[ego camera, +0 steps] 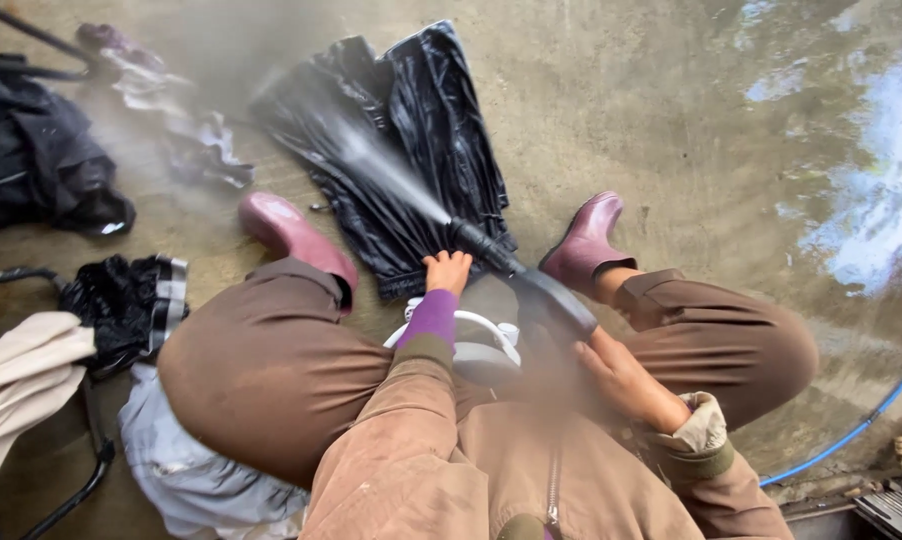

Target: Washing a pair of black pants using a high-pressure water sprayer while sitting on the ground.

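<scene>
**Spraying down a dark garment on wet concrete**

A wet, stained concrete floor (pixel 671 110) is spreading out on all sides, with puddles shining at the right and a thin blue hose (pixel 851 430) curving along its lower right edge. The person is squatting in brown trousers and maroon rubber boots (pixel 583 245), with a white plastic stool (pixel 471 345) showing between the knees. The right hand (pixel 621 380) is wrapping closed around the black pressure-washer wand (pixel 531 285), while the left hand (pixel 447 270) is pressing down, fingers curled, on the near hem of the glossy black pleated garment (pixel 411 150) lying flat ahead between the boots. A jet of water (pixel 371 165) is striking the garment's middle. It is looking soaked already; other dark clothes (pixel 41 160) and pale cloth (pixel 191 470) are lying heaped at the left, seemingly not yet rinsed.
</scene>
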